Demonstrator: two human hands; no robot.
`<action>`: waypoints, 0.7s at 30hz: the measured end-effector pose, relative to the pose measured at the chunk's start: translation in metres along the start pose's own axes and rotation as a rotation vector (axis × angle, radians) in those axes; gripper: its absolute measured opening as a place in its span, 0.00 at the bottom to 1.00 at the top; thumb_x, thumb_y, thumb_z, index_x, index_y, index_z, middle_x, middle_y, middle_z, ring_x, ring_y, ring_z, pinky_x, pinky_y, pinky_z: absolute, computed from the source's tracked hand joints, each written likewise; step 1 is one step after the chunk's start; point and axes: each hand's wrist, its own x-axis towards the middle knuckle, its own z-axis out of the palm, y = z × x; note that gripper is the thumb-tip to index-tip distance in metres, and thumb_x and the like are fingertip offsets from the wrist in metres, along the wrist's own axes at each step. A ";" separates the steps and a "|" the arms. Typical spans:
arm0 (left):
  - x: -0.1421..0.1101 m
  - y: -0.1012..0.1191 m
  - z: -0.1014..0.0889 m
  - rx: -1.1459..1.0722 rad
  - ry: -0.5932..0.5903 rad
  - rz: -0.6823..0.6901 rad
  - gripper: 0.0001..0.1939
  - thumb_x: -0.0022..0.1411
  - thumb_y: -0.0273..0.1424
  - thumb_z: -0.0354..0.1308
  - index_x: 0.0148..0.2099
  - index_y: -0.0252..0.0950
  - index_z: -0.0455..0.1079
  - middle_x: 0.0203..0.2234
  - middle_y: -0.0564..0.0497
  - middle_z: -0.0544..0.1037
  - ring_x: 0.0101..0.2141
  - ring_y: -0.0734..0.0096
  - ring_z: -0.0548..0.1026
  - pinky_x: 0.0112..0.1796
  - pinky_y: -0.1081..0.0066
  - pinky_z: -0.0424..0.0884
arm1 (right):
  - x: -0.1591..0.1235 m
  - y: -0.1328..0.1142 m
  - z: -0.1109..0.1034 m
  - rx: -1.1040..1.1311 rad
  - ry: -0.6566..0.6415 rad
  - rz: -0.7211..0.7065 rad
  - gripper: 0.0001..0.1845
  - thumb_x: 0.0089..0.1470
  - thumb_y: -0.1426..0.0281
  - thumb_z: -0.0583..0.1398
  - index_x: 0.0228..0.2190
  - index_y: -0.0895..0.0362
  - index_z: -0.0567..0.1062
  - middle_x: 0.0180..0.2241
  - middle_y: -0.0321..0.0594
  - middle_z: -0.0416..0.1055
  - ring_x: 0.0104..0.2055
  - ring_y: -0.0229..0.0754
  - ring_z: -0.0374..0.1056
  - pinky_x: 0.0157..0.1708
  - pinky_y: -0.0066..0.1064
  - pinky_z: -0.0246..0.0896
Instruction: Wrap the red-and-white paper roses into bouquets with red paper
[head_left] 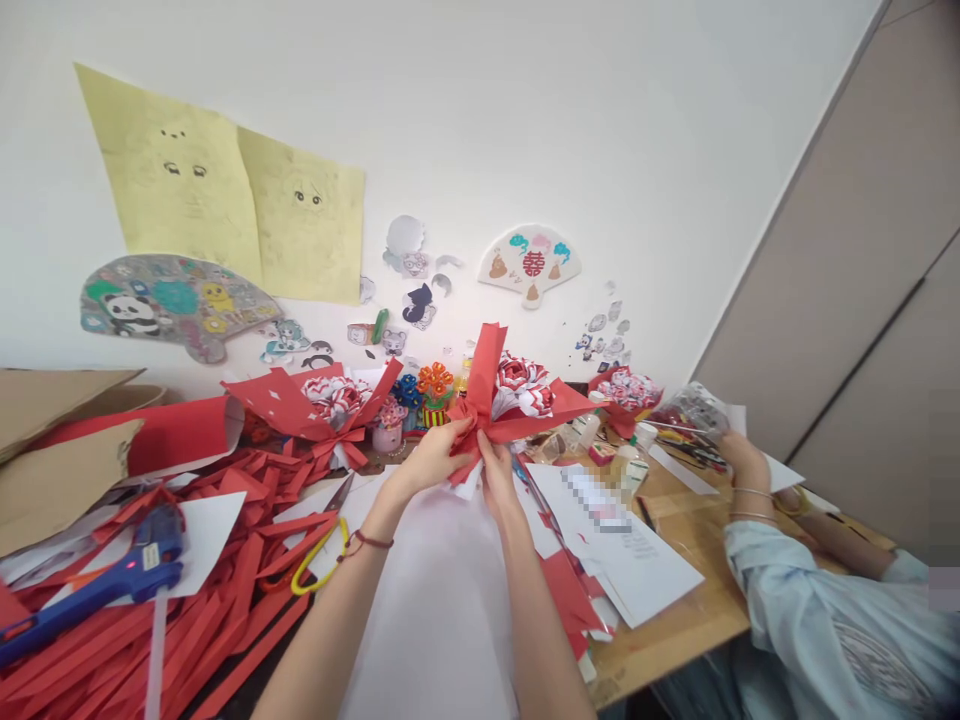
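Both my hands hold a paper flower bouquet wrapped in red paper, raised a little above the table's middle. My left hand grips the wrap's gathered neck from the left, fingers closed round it. My right hand pinches the same neck from below and to the right. The bouquet's red-and-white paper blooms face away from me, toward the wall. A white sheet lies on the table under my forearms.
Several red paper strips cover the left side, with a blue glue gun and yellow-handled scissors. Two more bouquets lie near the wall. Another person in a light blue sleeve sits at right, their hand on a clear bag.
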 end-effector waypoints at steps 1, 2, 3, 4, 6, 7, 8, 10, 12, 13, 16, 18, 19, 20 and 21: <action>0.001 0.002 -0.001 0.047 0.013 0.018 0.22 0.60 0.29 0.55 0.56 0.33 0.71 0.47 0.44 0.79 0.46 0.58 0.76 0.49 0.64 0.69 | 0.000 0.000 -0.001 0.003 0.002 0.002 0.10 0.52 0.62 0.61 0.32 0.55 0.78 0.40 0.45 0.78 0.55 0.48 0.69 0.51 0.33 0.67; 0.002 0.005 -0.003 0.081 0.030 0.032 0.20 0.61 0.27 0.51 0.54 0.35 0.73 0.46 0.45 0.80 0.45 0.59 0.77 0.48 0.65 0.70 | 0.000 0.000 -0.003 0.007 0.006 0.004 0.10 0.53 0.62 0.61 0.32 0.54 0.78 0.41 0.44 0.78 0.54 0.47 0.69 0.51 0.33 0.67; 0.003 0.006 -0.006 0.109 0.058 0.046 0.21 0.62 0.25 0.49 0.54 0.38 0.74 0.46 0.47 0.80 0.45 0.60 0.77 0.49 0.67 0.69 | 0.000 0.000 -0.004 0.012 0.009 0.005 0.11 0.53 0.61 0.61 0.33 0.54 0.78 0.41 0.44 0.78 0.54 0.48 0.69 0.51 0.34 0.67; 0.003 0.008 -0.009 0.141 0.108 0.060 0.23 0.60 0.22 0.47 0.54 0.40 0.74 0.48 0.48 0.79 0.47 0.61 0.76 0.50 0.67 0.69 | 0.000 0.001 -0.005 0.019 0.014 0.005 0.12 0.52 0.61 0.62 0.34 0.55 0.78 0.42 0.44 0.78 0.54 0.49 0.69 0.52 0.36 0.67; 0.003 0.010 -0.016 0.232 0.266 0.068 0.29 0.57 0.19 0.46 0.56 0.46 0.73 0.52 0.50 0.76 0.51 0.62 0.73 0.52 0.67 0.66 | 0.000 0.003 -0.007 0.038 0.024 0.004 0.16 0.50 0.59 0.64 0.38 0.57 0.78 0.43 0.45 0.77 0.54 0.51 0.69 0.53 0.40 0.67; 0.002 0.011 -0.019 0.281 0.354 0.063 0.31 0.56 0.18 0.46 0.57 0.48 0.71 0.52 0.50 0.75 0.52 0.61 0.72 0.53 0.66 0.65 | -0.001 0.004 -0.008 0.046 0.030 0.003 0.18 0.50 0.58 0.65 0.39 0.57 0.77 0.44 0.45 0.77 0.54 0.51 0.69 0.53 0.41 0.67; 0.001 0.012 -0.021 0.321 0.428 0.059 0.31 0.57 0.19 0.46 0.58 0.49 0.70 0.52 0.50 0.74 0.52 0.61 0.71 0.53 0.65 0.65 | -0.001 0.005 -0.008 0.059 0.030 0.004 0.20 0.49 0.57 0.65 0.40 0.57 0.77 0.45 0.45 0.76 0.53 0.51 0.69 0.53 0.42 0.67; -0.001 0.013 -0.021 0.354 0.491 0.076 0.31 0.59 0.21 0.47 0.62 0.50 0.65 0.51 0.49 0.73 0.51 0.61 0.71 0.51 0.64 0.65 | -0.001 0.007 -0.009 0.105 0.008 0.008 0.20 0.51 0.55 0.65 0.40 0.57 0.77 0.46 0.44 0.75 0.52 0.50 0.70 0.52 0.42 0.67; -0.001 0.010 -0.015 0.331 0.461 0.122 0.31 0.60 0.22 0.47 0.63 0.50 0.63 0.50 0.49 0.73 0.50 0.62 0.71 0.51 0.65 0.65 | -0.002 0.009 -0.008 0.162 -0.034 0.011 0.19 0.53 0.56 0.64 0.39 0.57 0.77 0.47 0.44 0.75 0.51 0.49 0.70 0.53 0.41 0.66; -0.001 0.008 -0.010 0.306 0.432 0.141 0.32 0.60 0.22 0.47 0.64 0.50 0.62 0.51 0.49 0.74 0.50 0.62 0.71 0.51 0.66 0.65 | -0.003 0.009 -0.008 0.187 -0.053 0.009 0.18 0.54 0.57 0.64 0.39 0.57 0.77 0.47 0.44 0.75 0.51 0.48 0.70 0.54 0.40 0.66; 0.001 0.003 0.007 0.202 0.354 0.134 0.29 0.62 0.23 0.46 0.64 0.47 0.63 0.51 0.48 0.76 0.50 0.63 0.73 0.50 0.68 0.67 | -0.004 0.009 -0.007 0.209 -0.091 -0.004 0.18 0.55 0.60 0.64 0.44 0.57 0.76 0.49 0.43 0.74 0.53 0.47 0.69 0.55 0.39 0.64; 0.003 0.002 0.013 0.182 0.343 0.067 0.27 0.64 0.25 0.45 0.63 0.43 0.64 0.49 0.46 0.78 0.47 0.62 0.75 0.47 0.69 0.68 | -0.003 0.010 -0.009 0.193 -0.086 -0.016 0.20 0.54 0.60 0.64 0.46 0.57 0.75 0.50 0.43 0.73 0.53 0.48 0.70 0.54 0.40 0.65; 0.004 0.004 0.014 0.217 0.353 0.016 0.26 0.64 0.26 0.46 0.63 0.42 0.65 0.47 0.45 0.79 0.46 0.60 0.77 0.46 0.68 0.69 | -0.002 0.011 -0.011 0.178 -0.067 -0.023 0.20 0.54 0.59 0.64 0.46 0.57 0.75 0.49 0.44 0.74 0.52 0.48 0.70 0.53 0.41 0.65; 0.004 0.007 0.013 0.284 0.373 -0.044 0.25 0.63 0.26 0.47 0.62 0.41 0.66 0.46 0.44 0.80 0.44 0.58 0.78 0.45 0.67 0.69 | -0.001 0.012 -0.013 0.161 -0.038 -0.029 0.21 0.53 0.59 0.65 0.46 0.57 0.75 0.49 0.44 0.74 0.52 0.49 0.70 0.53 0.41 0.66; 0.004 0.011 0.011 0.371 0.393 -0.109 0.25 0.62 0.26 0.48 0.61 0.41 0.67 0.43 0.42 0.80 0.42 0.56 0.78 0.43 0.66 0.70 | 0.000 0.013 -0.015 0.142 -0.001 -0.035 0.22 0.52 0.59 0.65 0.46 0.58 0.75 0.48 0.44 0.75 0.52 0.49 0.70 0.52 0.40 0.66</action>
